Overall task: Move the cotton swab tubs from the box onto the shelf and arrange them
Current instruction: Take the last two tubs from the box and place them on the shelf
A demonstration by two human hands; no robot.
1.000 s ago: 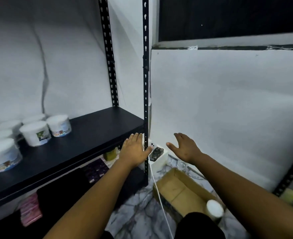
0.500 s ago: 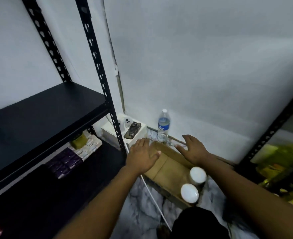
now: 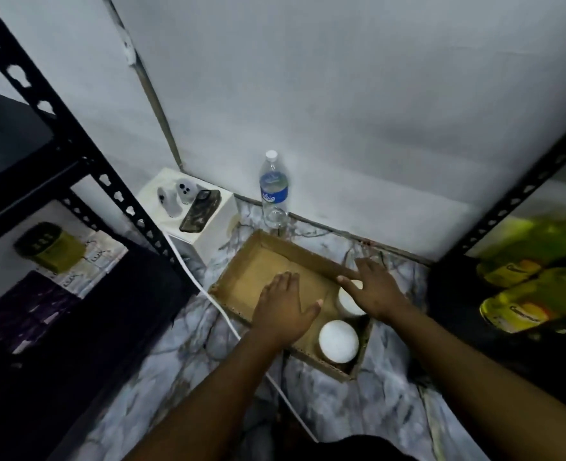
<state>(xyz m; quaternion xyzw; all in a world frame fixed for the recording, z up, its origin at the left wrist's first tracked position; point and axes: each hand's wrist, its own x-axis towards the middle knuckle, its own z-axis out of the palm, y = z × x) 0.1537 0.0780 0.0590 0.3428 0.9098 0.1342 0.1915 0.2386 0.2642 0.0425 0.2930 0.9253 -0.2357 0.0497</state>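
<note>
Cardboard box (image 3: 268, 261) on the marbled floor (image 3: 175, 361), between two black shelf units; the left shelf (image 3: 5, 141) is my destination. Step in hand: the reach for the next pick-up. Two white-lidded cotton swab tubs remain at the box's right end. My right hand (image 3: 373, 291), fingers spread, hovers over the far tub (image 3: 349, 302), apparently not yet gripping. My left hand (image 3: 283, 309), open and empty, hangs beside the near tub (image 3: 338, 341). Next I must lower, close round each tub, and lift.
</note>
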